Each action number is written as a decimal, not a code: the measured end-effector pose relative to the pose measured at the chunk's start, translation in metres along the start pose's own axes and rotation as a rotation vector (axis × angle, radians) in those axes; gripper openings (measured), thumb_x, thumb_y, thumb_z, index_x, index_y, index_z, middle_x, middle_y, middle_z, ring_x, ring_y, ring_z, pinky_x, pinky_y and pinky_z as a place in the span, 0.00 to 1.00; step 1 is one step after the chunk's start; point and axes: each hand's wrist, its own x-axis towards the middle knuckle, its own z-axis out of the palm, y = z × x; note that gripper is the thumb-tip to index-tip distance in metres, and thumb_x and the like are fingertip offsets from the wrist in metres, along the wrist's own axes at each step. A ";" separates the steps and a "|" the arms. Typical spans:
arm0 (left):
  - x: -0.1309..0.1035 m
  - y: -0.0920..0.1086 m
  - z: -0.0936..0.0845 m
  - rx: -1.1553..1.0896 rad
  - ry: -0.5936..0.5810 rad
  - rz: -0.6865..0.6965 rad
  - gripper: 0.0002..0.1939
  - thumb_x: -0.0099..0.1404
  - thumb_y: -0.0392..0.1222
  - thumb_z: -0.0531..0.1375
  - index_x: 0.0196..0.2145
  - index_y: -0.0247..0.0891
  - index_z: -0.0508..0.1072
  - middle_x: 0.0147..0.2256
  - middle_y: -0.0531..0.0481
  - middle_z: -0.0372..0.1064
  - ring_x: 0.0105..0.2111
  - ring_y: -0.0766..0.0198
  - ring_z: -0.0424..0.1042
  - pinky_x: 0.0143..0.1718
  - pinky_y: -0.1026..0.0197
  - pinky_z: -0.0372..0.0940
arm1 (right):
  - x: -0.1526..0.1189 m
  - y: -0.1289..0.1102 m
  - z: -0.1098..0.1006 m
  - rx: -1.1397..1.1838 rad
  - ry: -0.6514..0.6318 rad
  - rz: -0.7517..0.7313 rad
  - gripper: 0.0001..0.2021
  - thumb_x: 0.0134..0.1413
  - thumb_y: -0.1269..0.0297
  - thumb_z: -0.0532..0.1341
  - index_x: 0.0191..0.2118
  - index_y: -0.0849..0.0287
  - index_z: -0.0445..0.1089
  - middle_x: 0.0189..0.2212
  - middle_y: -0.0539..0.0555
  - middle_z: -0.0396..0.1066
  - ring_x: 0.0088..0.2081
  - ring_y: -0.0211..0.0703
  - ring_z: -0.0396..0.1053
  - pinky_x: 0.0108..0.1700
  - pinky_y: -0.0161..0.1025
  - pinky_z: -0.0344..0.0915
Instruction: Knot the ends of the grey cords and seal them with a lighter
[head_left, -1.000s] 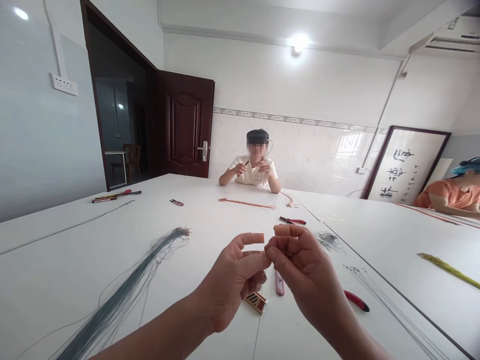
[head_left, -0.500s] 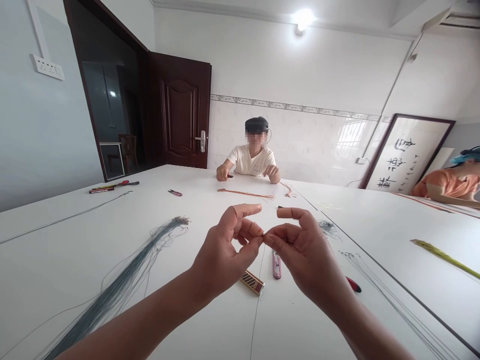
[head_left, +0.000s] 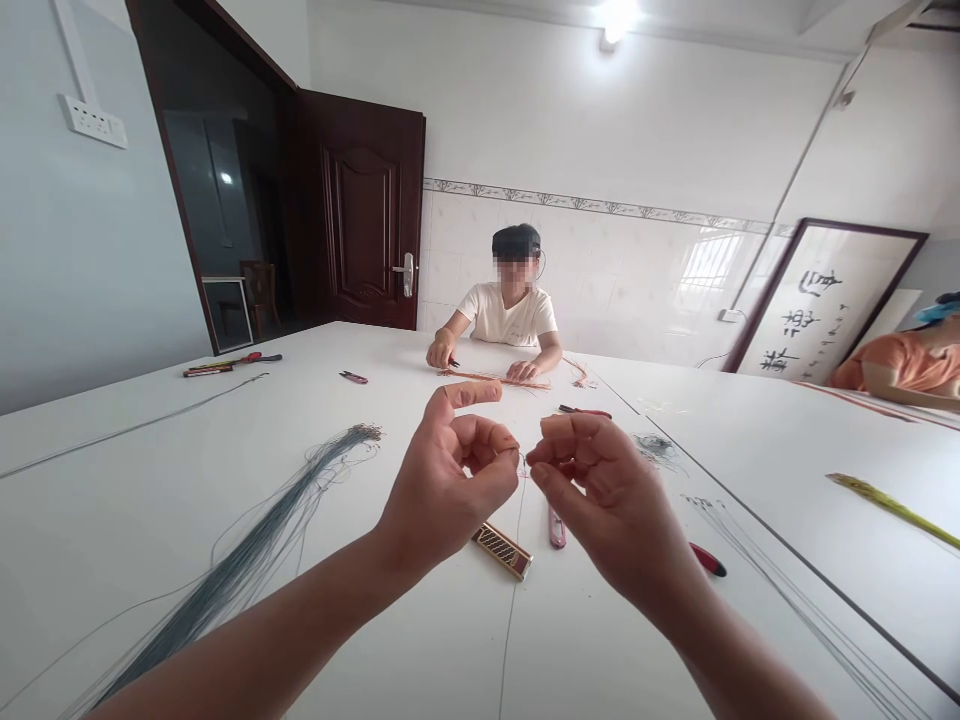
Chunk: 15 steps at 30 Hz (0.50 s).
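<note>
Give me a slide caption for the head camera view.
Left hand and right hand close together above a white table, bundled blue-grey cords alongside.

Over the table (head_left: 420,650) are the wearer's 2 hands: 1 left hand (head_left: 450,480), 1 right hand (head_left: 600,500), with 1 thin strand (head_left: 523,457) between. 2 other people: 1 person in white (head_left: 514,318) at the far edge, 1 person in orange (head_left: 892,362) toward the right edge. The table carries 2 pink snips (head_left: 354,378) (head_left: 556,529), 1 patterned case (head_left: 504,551), 1 grey-blue thread bundle (head_left: 259,545), 1 yellow-green bundle (head_left: 889,507).
</note>
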 end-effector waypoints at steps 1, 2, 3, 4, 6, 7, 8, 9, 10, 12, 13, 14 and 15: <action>0.000 0.000 0.000 -0.003 -0.006 -0.010 0.21 0.60 0.33 0.59 0.48 0.44 0.58 0.27 0.59 0.65 0.27 0.70 0.63 0.32 0.63 0.63 | -0.001 0.000 0.002 0.009 -0.008 0.002 0.11 0.54 0.65 0.59 0.44 0.50 0.62 0.32 0.49 0.70 0.33 0.41 0.69 0.23 0.35 0.65; 0.000 0.001 0.000 0.001 -0.011 -0.016 0.21 0.60 0.33 0.59 0.48 0.44 0.58 0.28 0.59 0.65 0.27 0.70 0.63 0.32 0.63 0.63 | -0.001 0.000 0.004 0.023 -0.011 0.002 0.12 0.54 0.65 0.59 0.44 0.49 0.62 0.32 0.49 0.70 0.32 0.41 0.68 0.21 0.34 0.64; 0.000 0.000 0.001 0.011 -0.015 -0.018 0.21 0.59 0.33 0.59 0.48 0.44 0.58 0.28 0.59 0.65 0.27 0.70 0.63 0.33 0.63 0.63 | -0.001 0.001 0.005 0.039 -0.012 0.002 0.13 0.54 0.65 0.59 0.45 0.49 0.61 0.31 0.49 0.70 0.31 0.41 0.68 0.19 0.33 0.64; 0.000 0.000 0.001 0.022 -0.021 -0.014 0.21 0.59 0.33 0.59 0.48 0.44 0.58 0.28 0.59 0.65 0.27 0.70 0.63 0.33 0.63 0.63 | -0.001 0.001 0.006 0.051 -0.012 0.003 0.13 0.53 0.65 0.59 0.45 0.49 0.60 0.31 0.49 0.70 0.31 0.41 0.68 0.18 0.32 0.64; -0.001 -0.001 0.001 0.037 -0.022 -0.004 0.21 0.59 0.33 0.59 0.48 0.44 0.58 0.28 0.59 0.65 0.27 0.70 0.63 0.34 0.62 0.63 | -0.001 0.001 0.007 0.058 -0.012 0.014 0.14 0.53 0.65 0.59 0.46 0.49 0.60 0.31 0.49 0.71 0.30 0.41 0.67 0.18 0.32 0.65; -0.001 -0.001 0.001 0.043 -0.018 -0.001 0.21 0.59 0.33 0.59 0.48 0.44 0.58 0.28 0.59 0.65 0.28 0.70 0.63 0.34 0.62 0.63 | -0.002 0.001 0.006 0.052 -0.010 0.019 0.14 0.54 0.65 0.59 0.46 0.49 0.60 0.31 0.49 0.72 0.30 0.41 0.67 0.18 0.32 0.64; -0.001 -0.001 0.000 0.047 -0.013 -0.001 0.21 0.59 0.33 0.59 0.48 0.44 0.58 0.28 0.59 0.65 0.28 0.70 0.63 0.34 0.62 0.63 | -0.002 0.001 0.006 0.044 -0.007 0.020 0.13 0.55 0.64 0.58 0.46 0.49 0.60 0.32 0.50 0.72 0.30 0.41 0.68 0.18 0.33 0.64; -0.001 -0.001 0.000 0.048 -0.007 -0.007 0.21 0.59 0.33 0.59 0.48 0.44 0.58 0.28 0.59 0.65 0.28 0.69 0.63 0.34 0.62 0.63 | -0.002 0.000 0.005 0.036 -0.002 0.019 0.12 0.55 0.64 0.58 0.46 0.49 0.60 0.32 0.50 0.73 0.31 0.42 0.69 0.19 0.33 0.64; -0.001 -0.001 0.000 0.046 -0.005 -0.016 0.21 0.59 0.33 0.59 0.47 0.44 0.58 0.28 0.59 0.65 0.28 0.69 0.63 0.33 0.62 0.63 | -0.003 0.000 0.005 0.031 0.004 0.018 0.11 0.56 0.64 0.57 0.45 0.49 0.60 0.32 0.50 0.73 0.32 0.42 0.69 0.20 0.33 0.63; -0.001 -0.001 -0.001 0.042 -0.008 -0.031 0.20 0.59 0.34 0.60 0.47 0.44 0.58 0.28 0.58 0.65 0.28 0.69 0.63 0.34 0.62 0.63 | -0.004 0.000 0.005 0.028 0.007 0.025 0.11 0.56 0.63 0.57 0.46 0.50 0.60 0.33 0.51 0.74 0.32 0.42 0.70 0.21 0.33 0.62; -0.001 -0.001 -0.001 0.041 -0.011 -0.034 0.20 0.59 0.34 0.60 0.47 0.44 0.58 0.28 0.58 0.65 0.28 0.69 0.63 0.34 0.62 0.63 | -0.004 -0.001 0.006 0.029 0.008 0.032 0.11 0.56 0.63 0.57 0.45 0.50 0.60 0.32 0.51 0.73 0.31 0.42 0.70 0.21 0.34 0.62; -0.001 -0.001 0.000 0.044 -0.012 -0.032 0.21 0.59 0.34 0.60 0.48 0.43 0.58 0.28 0.58 0.65 0.29 0.68 0.63 0.34 0.61 0.63 | -0.004 -0.001 0.006 0.029 0.007 0.042 0.12 0.55 0.63 0.58 0.45 0.50 0.60 0.32 0.51 0.73 0.30 0.42 0.69 0.21 0.34 0.62; -0.002 -0.001 0.000 0.049 -0.014 -0.025 0.21 0.59 0.34 0.60 0.48 0.43 0.58 0.28 0.58 0.65 0.29 0.68 0.63 0.35 0.61 0.63 | -0.004 -0.001 0.007 0.029 0.007 0.055 0.12 0.55 0.63 0.58 0.45 0.51 0.60 0.31 0.51 0.73 0.29 0.41 0.68 0.22 0.34 0.62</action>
